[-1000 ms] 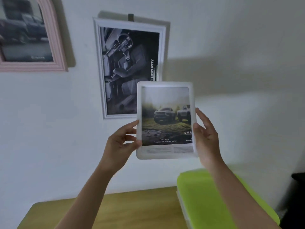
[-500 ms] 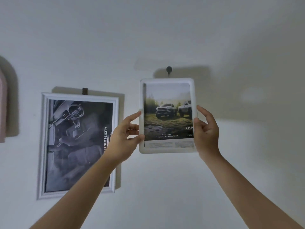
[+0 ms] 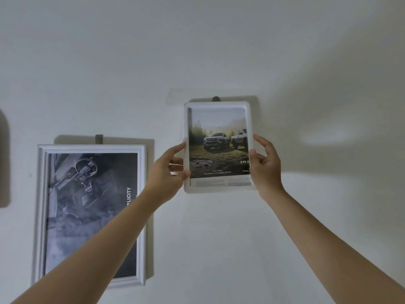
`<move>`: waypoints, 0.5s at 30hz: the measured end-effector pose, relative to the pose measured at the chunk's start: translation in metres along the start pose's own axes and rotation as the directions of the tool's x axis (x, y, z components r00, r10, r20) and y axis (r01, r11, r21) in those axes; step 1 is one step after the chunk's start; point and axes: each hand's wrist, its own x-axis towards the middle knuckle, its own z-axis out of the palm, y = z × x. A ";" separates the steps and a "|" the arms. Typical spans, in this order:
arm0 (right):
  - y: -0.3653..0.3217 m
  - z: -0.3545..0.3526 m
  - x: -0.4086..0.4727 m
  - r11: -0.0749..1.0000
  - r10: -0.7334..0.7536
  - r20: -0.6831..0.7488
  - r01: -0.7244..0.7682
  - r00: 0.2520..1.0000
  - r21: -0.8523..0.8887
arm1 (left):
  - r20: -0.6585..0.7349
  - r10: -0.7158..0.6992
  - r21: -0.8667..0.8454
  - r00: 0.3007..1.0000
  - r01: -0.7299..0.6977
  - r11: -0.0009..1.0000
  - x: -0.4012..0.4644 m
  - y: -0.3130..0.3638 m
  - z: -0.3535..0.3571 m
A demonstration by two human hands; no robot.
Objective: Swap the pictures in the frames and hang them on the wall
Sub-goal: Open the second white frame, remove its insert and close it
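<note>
Readable print on two framed pictures
The truck picture point(image 3: 219, 148) shows "SMA" at its 4 o'clock edge, smaller lines below blurred; the grey picture point(image 3: 92, 211), at 8 o'clock from it, reads "PLICITY" running upward

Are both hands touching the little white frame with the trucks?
Touching. The head view shows the left hand gripping the small white frame on its left edge and the right hand on its right edge.

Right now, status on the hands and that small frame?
Both hands, left and right, grip the small frame by its sides. Top edge at the wall hook. Nothing in the way.
</note>
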 end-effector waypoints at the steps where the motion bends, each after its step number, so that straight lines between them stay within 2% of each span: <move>1: 0.003 0.000 0.000 1.000 -0.001 0.001 0.001 1.000 -0.004 | 0.001 -0.001 0.001 1.000 0.001 1.000 -0.001 -0.002 0.001; 8: 0.018 0.001 0.000 0.998 -0.035 -0.014 0.034 0.999 -0.057 | -0.023 0.021 -0.005 1.000 -0.021 1.000 -0.003 -0.012 0.006; 11: 0.028 0.001 -0.005 0.990 -0.061 -0.050 0.054 0.997 -0.131 | -0.048 0.063 0.018 0.997 -0.062 0.998 -0.005 -0.016 0.008; 15: 0.038 0.000 -0.012 0.987 -0.077 -0.063 0.067 0.995 -0.147 | -0.076 0.129 0.070 0.989 -0.124 0.990 -0.008 -0.019 0.012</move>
